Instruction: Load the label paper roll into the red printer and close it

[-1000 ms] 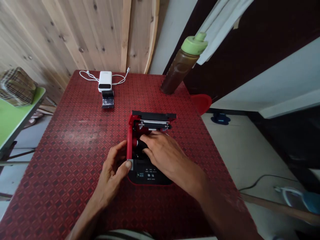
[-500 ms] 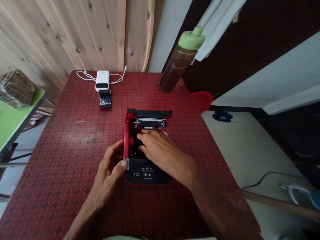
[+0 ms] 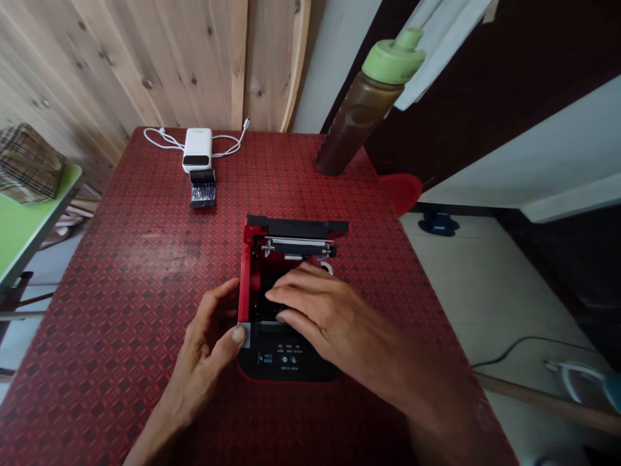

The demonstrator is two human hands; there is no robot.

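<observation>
A small red and black label printer [image 3: 288,366] stands on the table with its lid [image 3: 298,228] raised, showing a roller [image 3: 301,248] on the underside. My left hand [image 3: 206,343] holds its left front corner, thumb on top and fingers against the red side wall. My right hand [image 3: 315,301] reaches over the right side into the compartment [image 3: 264,285]. Its fingers are stretched, thumb apart from the index finger, and I see nothing between them. A white ring-shaped part [image 3: 328,266] shows beside the right knuckles. The right hand hides much of the compartment.
On the red patterned table [image 3: 145,310] lie a white power bank [image 3: 197,145] with a cable [image 3: 230,145] and a curled black strip [image 3: 202,191]. A brown bottle [image 3: 356,113] with a green lid stands at the back right. A red stool [image 3: 402,193] is beyond the right edge.
My right hand has drawn back from the black part inside the compartment, and its fingers have straightened. My left hand keeps its hold on the corner. The view has shifted slightly.
</observation>
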